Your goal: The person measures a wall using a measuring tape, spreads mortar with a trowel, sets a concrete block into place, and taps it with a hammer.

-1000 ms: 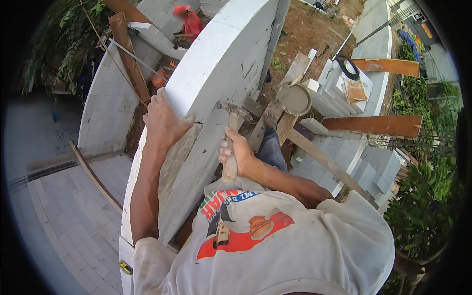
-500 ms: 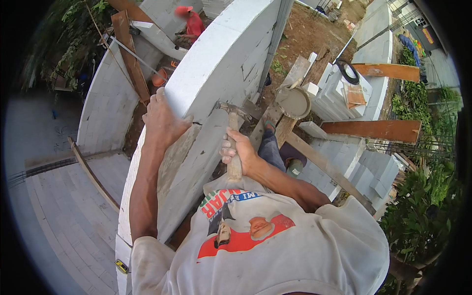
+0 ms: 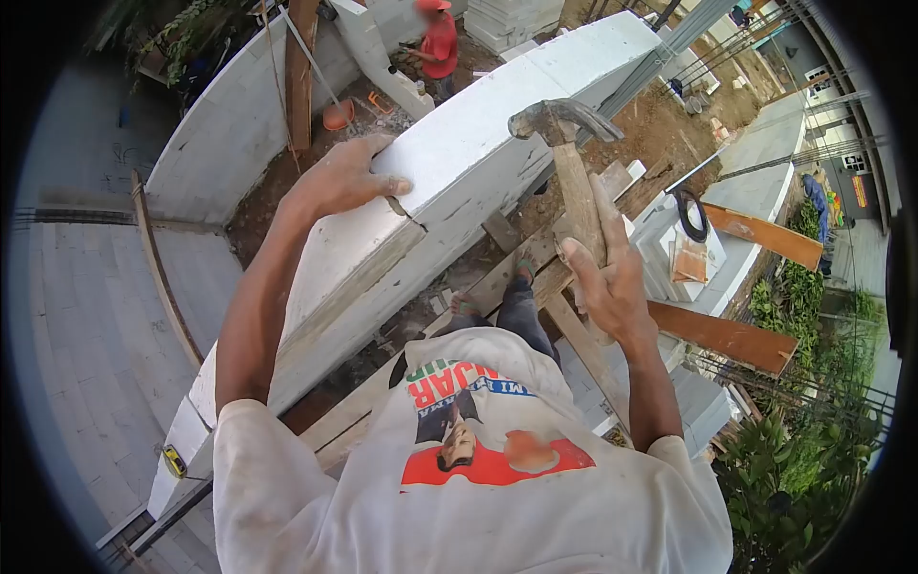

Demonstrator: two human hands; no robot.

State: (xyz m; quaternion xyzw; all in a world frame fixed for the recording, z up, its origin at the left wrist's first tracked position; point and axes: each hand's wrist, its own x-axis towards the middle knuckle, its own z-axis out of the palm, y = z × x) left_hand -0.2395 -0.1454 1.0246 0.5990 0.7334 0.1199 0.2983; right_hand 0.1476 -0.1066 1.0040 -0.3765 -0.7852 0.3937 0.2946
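Note:
My right hand [image 3: 607, 268] is closed round the wooden handle of a claw hammer [image 3: 579, 182], its metal head raised above the right side of a white block wall [image 3: 545, 77]. My left hand [image 3: 349, 177] rests on the wall's top edge, the thumb apart from the other fingers and nothing held. Beside the left thumb, a dark crack [image 3: 411, 216] runs down from the top edge. Below it a grey mortar-like strip [image 3: 354, 282] runs along the wall's side.
A person in red [image 3: 439, 48] is beyond the wall. Wooden planks [image 3: 593, 359] cross near my feet. Stacked white blocks [image 3: 655, 251] carry a black coil [image 3: 690, 215]. A yellow tape measure [image 3: 174, 461] lies on the wall at lower left. Brown boards [image 3: 727, 337] jut out at right.
The hammer has risen from beside the wall's face and moved right with my right hand. The view has turned, and my left hand now lies further right along the wall's top.

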